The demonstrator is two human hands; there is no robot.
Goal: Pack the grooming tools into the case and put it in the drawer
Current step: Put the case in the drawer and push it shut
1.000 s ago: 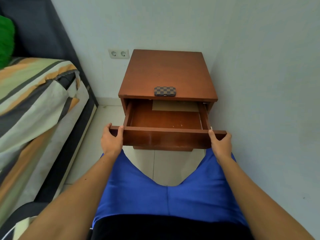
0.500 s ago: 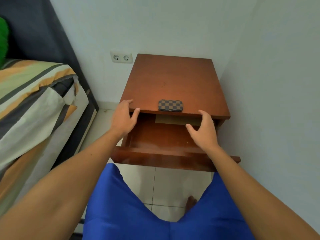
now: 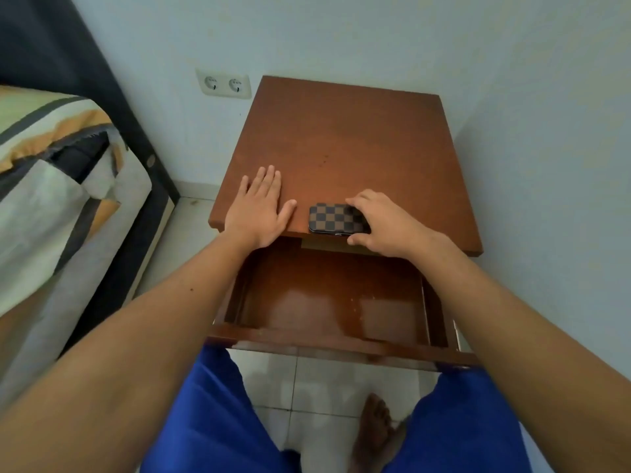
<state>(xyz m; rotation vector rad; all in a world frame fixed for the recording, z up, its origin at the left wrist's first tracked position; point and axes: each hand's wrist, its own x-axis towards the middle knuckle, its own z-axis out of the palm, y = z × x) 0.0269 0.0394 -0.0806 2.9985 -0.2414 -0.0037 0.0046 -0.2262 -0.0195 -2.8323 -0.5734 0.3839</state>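
A small closed case point(image 3: 333, 218) with a brown checkered pattern lies at the front edge of the wooden nightstand point(image 3: 341, 138). My right hand point(image 3: 382, 220) grips its right end, fingers behind it and thumb on the front side. My left hand point(image 3: 261, 208) lies flat, fingers spread, on the nightstand top just left of the case, holding nothing. Below them the drawer point(image 3: 327, 344) is pulled out, and its wooden bottom is bare. No loose grooming tools show.
A bed with a striped cover point(image 3: 58, 186) stands at the left. A double wall socket point(image 3: 223, 83) is behind the nightstand, and a wall runs close on the right. My blue shorts point(image 3: 211, 418) and a bare foot point(image 3: 374, 428) are over the tiled floor.
Both hands left the drawer front and rose to the nightstand top. The left hand settled flat there; the right hand closed on the checkered case. The view moved closer.
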